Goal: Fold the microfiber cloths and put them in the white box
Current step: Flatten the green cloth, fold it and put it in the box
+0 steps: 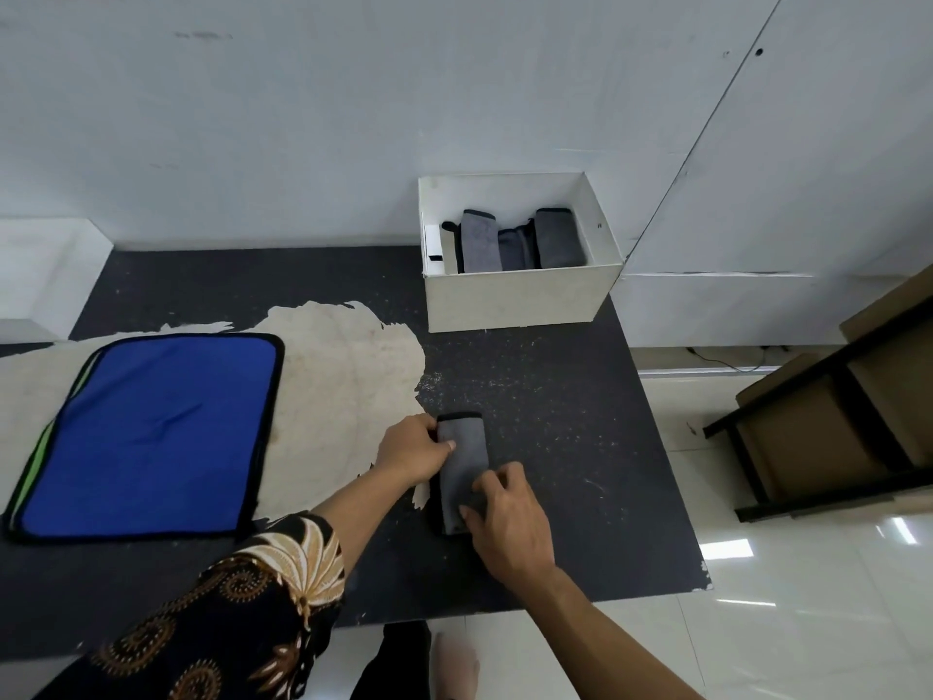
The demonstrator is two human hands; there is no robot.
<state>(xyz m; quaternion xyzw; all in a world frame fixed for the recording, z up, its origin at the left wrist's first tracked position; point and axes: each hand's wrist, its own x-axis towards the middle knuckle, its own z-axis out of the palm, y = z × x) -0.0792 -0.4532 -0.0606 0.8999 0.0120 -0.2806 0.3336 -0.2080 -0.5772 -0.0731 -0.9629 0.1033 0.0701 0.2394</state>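
Note:
A grey microfiber cloth (463, 459) with black trim lies folded into a narrow strip on the dark table, near its right side. My left hand (411, 449) grips the strip's far left edge, thumb on top. My right hand (507, 522) presses down on the strip's near end, fingers curled over it. The white box (515, 300) stands at the table's far right, against the wall. Several folded grey cloths (515, 242) stand upright inside it. A stack of flat cloths, blue on top (156, 431), with a green edge showing below, lies on the table at the left.
The black table top (555, 396) is worn, with a pale peeled patch (348, 366) in the middle. Its right edge drops to a glossy tiled floor. A dark shelf frame with cardboard boxes (833, 421) stands to the right. A white wall rises behind.

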